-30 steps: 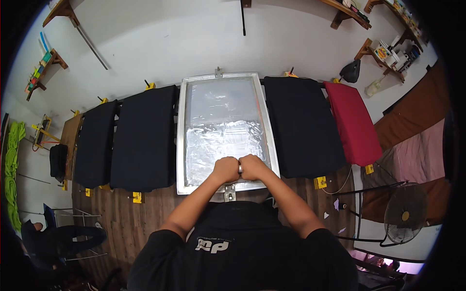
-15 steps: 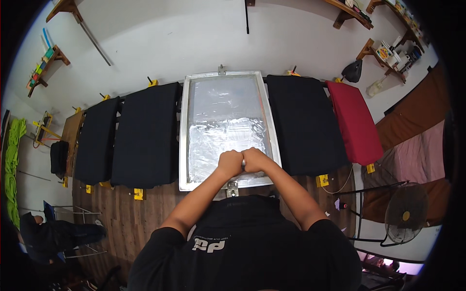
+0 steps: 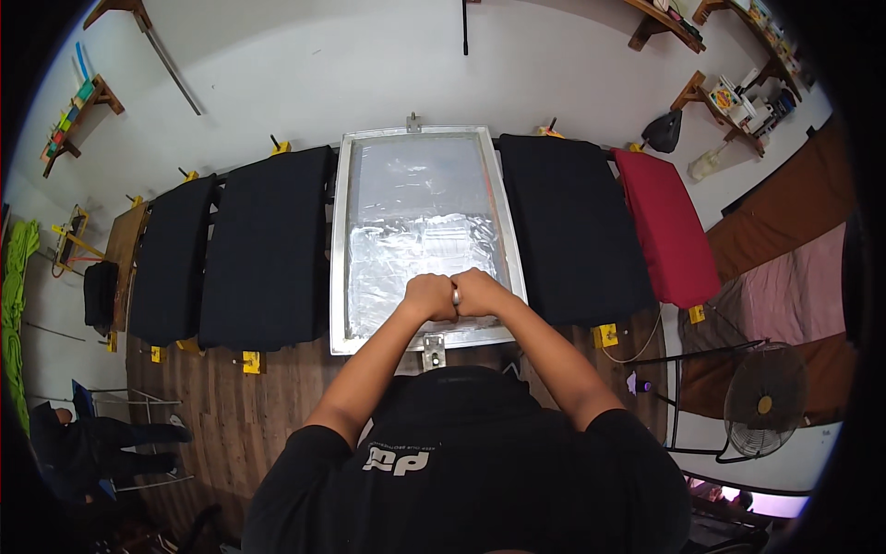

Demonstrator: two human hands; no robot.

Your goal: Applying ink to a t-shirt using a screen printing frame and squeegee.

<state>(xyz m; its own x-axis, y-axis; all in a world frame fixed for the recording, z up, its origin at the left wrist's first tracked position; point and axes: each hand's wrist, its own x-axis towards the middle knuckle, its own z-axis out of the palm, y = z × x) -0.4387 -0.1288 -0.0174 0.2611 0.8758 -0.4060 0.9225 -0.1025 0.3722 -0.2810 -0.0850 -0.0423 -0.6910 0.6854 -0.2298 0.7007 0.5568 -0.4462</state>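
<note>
A silver-edged screen-printing frame lies over a board in the middle of the row, its mesh partly covered with shiny, wrinkled clear film. Both my hands are closed in fists, side by side above the near part of this mesh. My left hand nearly meets my right hand. Between them shows a small silvery-grey piece; whatever else they grip is hidden beneath the fingers. A metal hinge clamp holds the near edge of the frame, close below my wrists.
Black shirts cover boards on the left and right. Farther right is a red shirt on a board. A standing fan is at lower right. A person in dark clothes is at lower left. Shelves hang on the wall.
The whole view has shifted slightly, so everything sits a little farther left and higher. My fists stay together over the near part of the screen, with little movement relative to it.
</note>
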